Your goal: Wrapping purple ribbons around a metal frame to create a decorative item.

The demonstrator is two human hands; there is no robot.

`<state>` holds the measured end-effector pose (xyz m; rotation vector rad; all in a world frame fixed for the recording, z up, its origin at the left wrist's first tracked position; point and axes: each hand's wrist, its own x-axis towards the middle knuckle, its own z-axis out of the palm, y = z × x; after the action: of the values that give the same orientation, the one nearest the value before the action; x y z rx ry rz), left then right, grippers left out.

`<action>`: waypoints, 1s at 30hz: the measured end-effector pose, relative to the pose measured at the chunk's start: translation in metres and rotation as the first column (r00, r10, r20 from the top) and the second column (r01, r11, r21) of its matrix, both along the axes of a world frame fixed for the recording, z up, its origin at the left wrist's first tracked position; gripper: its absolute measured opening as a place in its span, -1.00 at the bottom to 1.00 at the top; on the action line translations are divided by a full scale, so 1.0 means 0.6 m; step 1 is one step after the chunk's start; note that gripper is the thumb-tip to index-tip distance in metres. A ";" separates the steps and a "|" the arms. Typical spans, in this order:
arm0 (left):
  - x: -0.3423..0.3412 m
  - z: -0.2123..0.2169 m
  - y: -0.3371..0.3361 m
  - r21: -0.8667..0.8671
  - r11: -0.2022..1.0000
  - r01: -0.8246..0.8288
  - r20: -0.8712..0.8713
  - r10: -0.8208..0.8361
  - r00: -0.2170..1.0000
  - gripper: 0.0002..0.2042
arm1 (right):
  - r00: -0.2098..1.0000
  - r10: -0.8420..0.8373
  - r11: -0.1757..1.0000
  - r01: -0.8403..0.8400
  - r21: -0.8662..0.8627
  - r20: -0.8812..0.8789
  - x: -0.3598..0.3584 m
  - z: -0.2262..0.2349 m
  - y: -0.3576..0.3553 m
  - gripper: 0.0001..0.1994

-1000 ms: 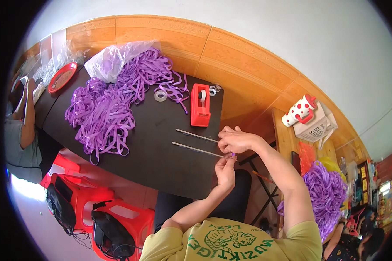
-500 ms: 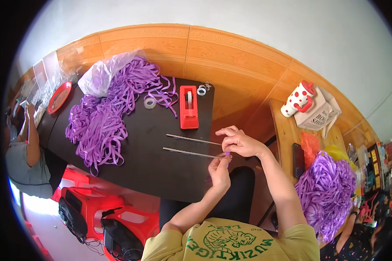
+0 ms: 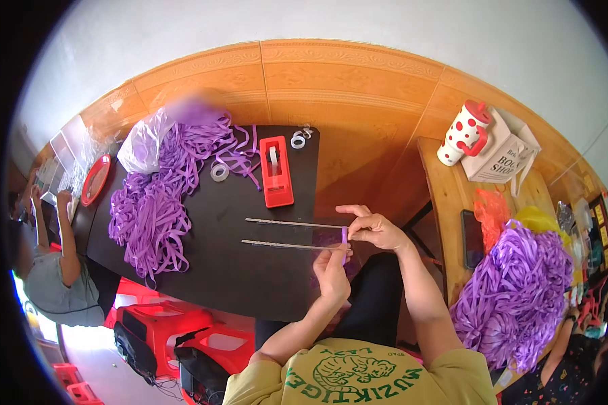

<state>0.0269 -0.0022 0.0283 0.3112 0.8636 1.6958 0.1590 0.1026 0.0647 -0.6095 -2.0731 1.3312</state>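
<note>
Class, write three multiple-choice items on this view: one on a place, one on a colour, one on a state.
1. Where is the red tape dispenser?
A on the black table
B on the floor
C on a stool

2. What colour is the ribbon pile?
A green
B purple
C white

3. What are the left hand and right hand doing?
A resting flat
B pinching a purple ribbon strip
C lifting a mug

Key: A, it stands on the dark tabletop; B, every strip is purple; B, both hands' fingertips meet at the strip.

A dark counter (image 3: pixel 209 270) carries a heap of purple ribbon (image 3: pixel 157 202), a red tape dispenser (image 3: pixel 275 171), loose tape rolls (image 3: pixel 219 171) — and two thin rods (image 3: pixel 284 233) lying parallel.
</note>
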 end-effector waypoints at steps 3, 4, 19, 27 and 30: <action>-0.001 0.000 0.001 0.011 1.000 0.003 -0.010 -0.003 1.000 -0.93 | 0.999 0.012 1.000 -0.012 -0.002 -0.041 0.001 -0.029 0.007 -0.94; 0.000 0.000 0.000 0.020 1.000 0.003 -0.017 -0.003 1.000 -0.93 | 0.991 0.028 0.997 -0.037 -0.073 -0.128 0.002 -0.040 0.008 -0.93; -0.004 0.000 -0.001 0.014 0.999 0.030 0.009 -0.030 1.000 -0.95 | 0.737 -0.648 0.762 0.630 -0.152 -0.190 -0.040 -0.044 -0.110 -0.91; 0.002 0.007 -0.006 0.047 0.999 0.011 0.048 -0.013 0.999 -0.93 | 0.705 -0.690 0.602 0.432 -0.672 -0.164 -0.087 -0.003 -0.125 -0.64; -0.002 0.008 -0.007 0.037 0.999 0.018 0.062 -0.020 0.998 -0.93 | 0.728 -0.669 0.433 0.215 -0.875 -0.152 -0.088 0.004 -0.123 -0.44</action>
<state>0.0256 -0.0064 0.0331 0.2891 0.7828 1.6960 0.1064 0.0285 0.0669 -1.0073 -0.6526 1.8104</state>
